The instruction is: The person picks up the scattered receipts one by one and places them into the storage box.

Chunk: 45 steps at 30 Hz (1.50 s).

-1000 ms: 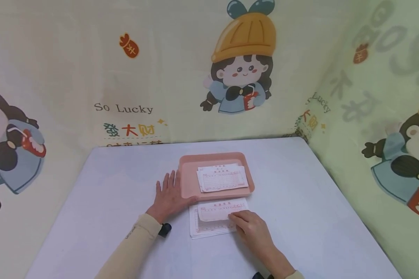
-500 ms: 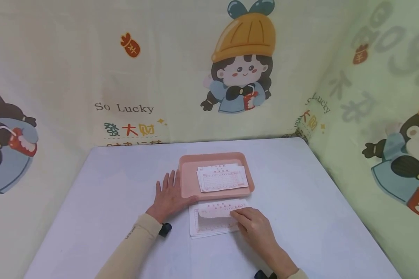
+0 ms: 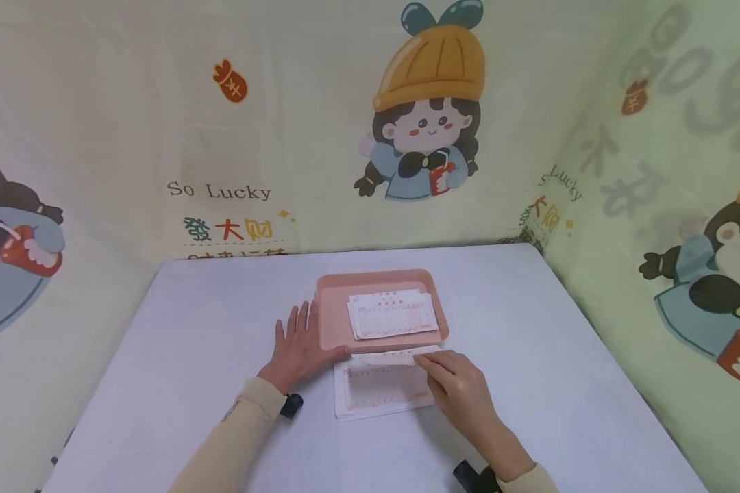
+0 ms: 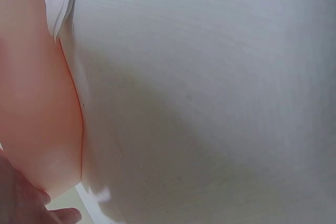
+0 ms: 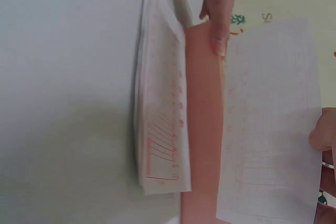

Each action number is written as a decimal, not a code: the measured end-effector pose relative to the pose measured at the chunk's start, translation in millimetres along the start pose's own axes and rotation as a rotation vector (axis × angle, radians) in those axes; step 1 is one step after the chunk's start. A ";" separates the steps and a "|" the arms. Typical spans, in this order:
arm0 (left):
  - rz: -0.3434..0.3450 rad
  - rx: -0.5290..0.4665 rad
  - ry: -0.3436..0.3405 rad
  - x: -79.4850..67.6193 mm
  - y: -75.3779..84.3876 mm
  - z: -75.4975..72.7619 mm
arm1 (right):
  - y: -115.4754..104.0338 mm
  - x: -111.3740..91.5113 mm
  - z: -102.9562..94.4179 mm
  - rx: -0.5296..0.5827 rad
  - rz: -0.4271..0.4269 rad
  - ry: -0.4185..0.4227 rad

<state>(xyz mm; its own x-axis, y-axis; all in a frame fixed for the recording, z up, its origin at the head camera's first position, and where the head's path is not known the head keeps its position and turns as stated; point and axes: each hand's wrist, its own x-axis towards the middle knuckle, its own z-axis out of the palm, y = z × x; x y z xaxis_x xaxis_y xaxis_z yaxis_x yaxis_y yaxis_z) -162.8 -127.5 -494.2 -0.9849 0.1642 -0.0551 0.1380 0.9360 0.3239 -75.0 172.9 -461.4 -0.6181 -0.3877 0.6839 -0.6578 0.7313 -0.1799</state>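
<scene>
My right hand (image 3: 459,387) pinches the near edge of a thin printed form sheet (image 5: 270,129) between thumb and fingers. The sheet stands raised above a stack of red-printed forms (image 3: 385,394) on the table. In the right wrist view this stack (image 5: 163,108) shows several layers, with the pink tray (image 5: 202,129) behind it. My left hand (image 3: 299,346) rests with fingers spread along the left side of the pink tray (image 3: 333,311), its thumb at the front rim. More printed forms (image 3: 395,316) lie inside the tray, on its right side.
The white-covered table (image 3: 222,308) extends around the tray on all sides. Behind it hangs a pale cloth backdrop (image 3: 321,137) with cartoon figures and lettering, and another green-tinted one (image 3: 604,239) runs along the right.
My right hand has moved away from me and slightly right, lifting the sheet's near edge toward the tray. More of the form beneath now shows. The left hand has stayed put.
</scene>
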 end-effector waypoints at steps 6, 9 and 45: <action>-0.004 -0.006 0.014 -0.6 -2.1 1.0 | 3.8 8.0 -4.3 0.020 0.000 0.026; -0.010 -0.003 0.018 -1.4 -2.7 1.6 | 4.8 11.9 -5.0 0.018 0.001 0.033; -0.001 -0.009 0.024 0.2 0.4 2.3 | 30.1 41.0 36.7 -0.108 -0.027 0.112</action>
<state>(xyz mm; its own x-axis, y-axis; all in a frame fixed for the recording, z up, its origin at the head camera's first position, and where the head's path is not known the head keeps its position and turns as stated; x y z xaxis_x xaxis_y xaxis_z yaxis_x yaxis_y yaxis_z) -162.7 -126.4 -496.3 -0.9874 0.1552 -0.0324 0.1358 0.9333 0.3326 -136.0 158.5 -464.7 -0.5451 -0.3469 0.7633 -0.6194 0.7802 -0.0877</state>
